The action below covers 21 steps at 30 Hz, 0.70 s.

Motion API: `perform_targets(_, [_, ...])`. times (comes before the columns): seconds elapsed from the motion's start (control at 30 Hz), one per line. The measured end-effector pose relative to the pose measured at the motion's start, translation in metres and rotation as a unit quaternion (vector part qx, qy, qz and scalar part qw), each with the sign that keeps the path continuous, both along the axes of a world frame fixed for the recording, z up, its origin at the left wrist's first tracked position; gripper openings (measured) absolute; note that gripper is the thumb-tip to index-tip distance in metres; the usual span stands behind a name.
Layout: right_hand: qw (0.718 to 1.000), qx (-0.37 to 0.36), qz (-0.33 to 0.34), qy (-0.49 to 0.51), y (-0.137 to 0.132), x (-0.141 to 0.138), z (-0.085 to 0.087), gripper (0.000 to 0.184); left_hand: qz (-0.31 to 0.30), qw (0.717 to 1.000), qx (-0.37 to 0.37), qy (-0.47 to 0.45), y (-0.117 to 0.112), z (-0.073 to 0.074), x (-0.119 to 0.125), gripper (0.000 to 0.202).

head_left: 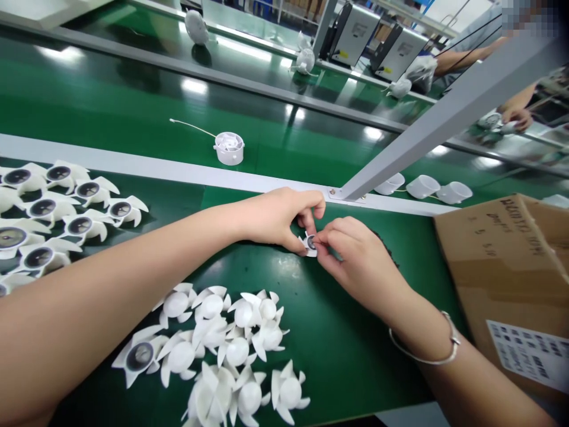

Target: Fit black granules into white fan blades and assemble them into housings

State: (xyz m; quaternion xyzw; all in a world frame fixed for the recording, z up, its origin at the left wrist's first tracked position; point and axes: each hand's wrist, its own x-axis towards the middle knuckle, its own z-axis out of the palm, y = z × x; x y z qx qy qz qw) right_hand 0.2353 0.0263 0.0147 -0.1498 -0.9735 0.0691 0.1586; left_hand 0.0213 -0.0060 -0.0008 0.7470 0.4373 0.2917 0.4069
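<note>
Fingers (308, 218) of both our hands: how do they stand?

Together, clamped on a small white plastic fan impeller (309, 244) just above the belt. Our left hand (275, 219) pinches its edge, and our right hand (355, 261) closes on its dark hub disc, perhaps to keep it steady between them.

Why two groups on the green surface (382, 350)?

We'd judge it keeps them apart: impellers with dark discs (57, 204) lie spread at our left, and impellers with bare white domes (235, 350) sit heaped nearer us.

What's close by?

A grey metal strut (444, 127) rises from the white rail (178, 169) just beyond our hands, and a cardboard box (502, 267) sits at our right. A co-worker's hand (515, 117) shows across the farther belt.
</note>
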Motion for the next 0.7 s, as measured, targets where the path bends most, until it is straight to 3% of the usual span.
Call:
perform_targets(0.1, [0.996, 0.079, 0.022, -0.030, -0.013, 0.002, 0.005, 0.016, 0.001, 1.000, -0.001, -0.003, 0.000, 0.000, 0.001, 0.046])
perform_targets(0.2, [0.994, 0.101, 0.018, -0.040, -0.015, 0.017, 0.015, 0.018, 0.006, 1.000, -0.006, -0.007, 0.000, -0.001, 0.001, 0.045])
perform_targets(0.27, [0.990, 0.106, -0.097, -0.007, 0.004, 0.032, 0.024, 0.017, 0.011, 1.000, -0.009, -0.005, 0.000, -0.001, 0.001, 0.045])
perform_targets(0.37, [0.932, 0.111, -0.345, -0.025, 0.063, 0.048, 0.033, 0.022, 0.008, 1.000, -0.014, -0.001, 0.001, -0.001, 0.000, 0.047])
perform_targets(0.4, [0.927, 0.102, -0.356, -0.058, 0.086, 0.048, 0.032, 0.032, 0.006, 1.000, -0.016, -0.001, 0.001, -0.001, 0.000, 0.047])
perform_targets(0.47, [0.952, 0.059, -0.283, -0.102, 0.129, 0.042, 0.026, 0.055, 0.006, 1.000, -0.020, -0.001, 0.000, -0.001, 0.000, 0.047])
perform_targets(0.53, [0.967, -0.015, -0.210, -0.144, 0.158, 0.032, 0.018, 0.058, 0.010, 1.000, -0.023, -0.001, -0.001, -0.001, -0.001, 0.046])
perform_targets(0.6, [0.969, -0.050, -0.192, -0.150, 0.169, 0.025, 0.014, 0.046, 0.011, 1.000, -0.022, 0.000, -0.002, 0.000, -0.002, 0.046])
perform_targets(0.7, [0.969, -0.048, -0.212, -0.118, 0.159, 0.033, 0.020, 0.022, 0.000, 1.000, -0.014, 0.004, -0.004, 0.001, -0.003, 0.052])
